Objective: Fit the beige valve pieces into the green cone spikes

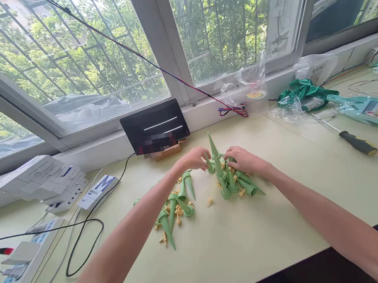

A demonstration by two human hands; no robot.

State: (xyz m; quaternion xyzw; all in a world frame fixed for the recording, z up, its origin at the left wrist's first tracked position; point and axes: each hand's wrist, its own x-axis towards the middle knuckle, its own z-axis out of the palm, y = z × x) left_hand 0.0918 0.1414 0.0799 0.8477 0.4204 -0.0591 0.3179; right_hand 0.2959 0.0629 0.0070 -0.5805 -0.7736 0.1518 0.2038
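My left hand [198, 158] has its fingers bent and closed at the upper part of a small upright green cone-shaped spike [209, 164]. Opposite it, my right hand [244, 158] curls its fingers in at the back of a cluster of green spikes [219, 170]; what its fingertips hold is hidden. Several spikes in this cluster stand point up, and others lie on their sides among small yellow valve-like pieces [242, 192]. Left of it, partly behind my left forearm, lies a looser heap of green spikes [173, 207] and yellow pieces. One yellow piece [209, 202] lies alone between the groups.
A tablet [157, 126] leans by the window. White boxes [40, 180], a power strip [24, 268] and cables are at the left. At the right lie a screwdriver [359, 142], a bagged teal item [366, 109] and green plastic wrap [300, 95]. The table's front edge is below.
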